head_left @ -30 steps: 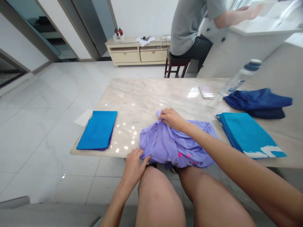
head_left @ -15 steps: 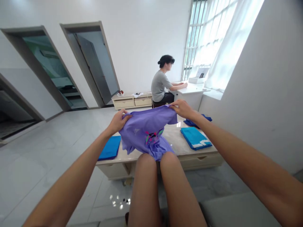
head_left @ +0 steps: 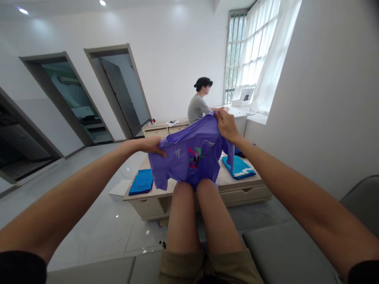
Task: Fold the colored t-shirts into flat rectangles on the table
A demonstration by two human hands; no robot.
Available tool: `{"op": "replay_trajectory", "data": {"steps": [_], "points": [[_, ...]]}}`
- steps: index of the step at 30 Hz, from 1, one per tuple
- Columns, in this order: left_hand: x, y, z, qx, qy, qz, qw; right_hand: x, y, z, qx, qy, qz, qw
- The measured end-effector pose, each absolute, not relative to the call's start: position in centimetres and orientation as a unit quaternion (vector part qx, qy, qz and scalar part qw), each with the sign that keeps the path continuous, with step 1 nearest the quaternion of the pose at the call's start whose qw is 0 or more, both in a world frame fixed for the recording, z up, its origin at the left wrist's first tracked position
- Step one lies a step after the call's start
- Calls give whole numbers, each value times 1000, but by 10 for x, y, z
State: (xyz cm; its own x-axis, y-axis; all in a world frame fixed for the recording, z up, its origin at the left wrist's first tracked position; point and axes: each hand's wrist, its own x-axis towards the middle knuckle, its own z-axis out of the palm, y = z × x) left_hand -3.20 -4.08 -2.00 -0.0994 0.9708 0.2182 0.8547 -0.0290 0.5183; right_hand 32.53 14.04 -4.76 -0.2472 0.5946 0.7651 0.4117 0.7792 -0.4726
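Note:
A purple T-shirt (head_left: 180, 161) with a colourful print on its front hangs stretched between my hands, its lower part behind and against my knees. My left hand (head_left: 154, 146) is closed on the shoulder at the left. Higher up, my right hand (head_left: 226, 123) grips the other shoulder, so the neckline slopes up to the right. Beyond the shirt is a low table (head_left: 177, 190). On it lie a folded blue cloth (head_left: 141, 182) at the left and a folded bright-blue cloth with white marks (head_left: 238, 168) at the right.
Dark-blue cloth (head_left: 248, 146) lies behind my right forearm. A person in a grey shirt (head_left: 197, 107) sits at a white desk (head_left: 241, 112) by the window. A low cabinet (head_left: 155, 132) stands at the back wall. Under me is a grey sofa (head_left: 284, 252).
My right hand has risen with its shoulder of the T-shirt, tilting the neckline. The shirt's front now faces me more, with more print visible. The camera view has tipped upward.

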Motion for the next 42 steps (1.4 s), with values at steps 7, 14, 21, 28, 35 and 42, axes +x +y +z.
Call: {"op": "replay_trajectory", "data": {"steps": [7, 14, 21, 28, 35, 42], "points": [[-56, -48, 0, 636, 715, 287, 43, 344, 154, -29, -280, -838, 83, 461], [-26, -87, -41, 592, 707, 385, -21, 369, 132, -48, -241, -946, -23, 214], [-34, -109, -40, 580, 756, 271, -135, 388, 148, -58, -380, -854, -26, 355], [-31, -123, -74, 575, 788, 180, -127, 375, 125, -137, -385, -711, 57, 586], [-35, -140, -97, 518, 773, 353, -96, 387, 115, -161, -362, -663, 137, 641], [-29, -150, -180, 499, 758, 420, -15, 408, 108, -226, -439, -687, 99, 570]]}}
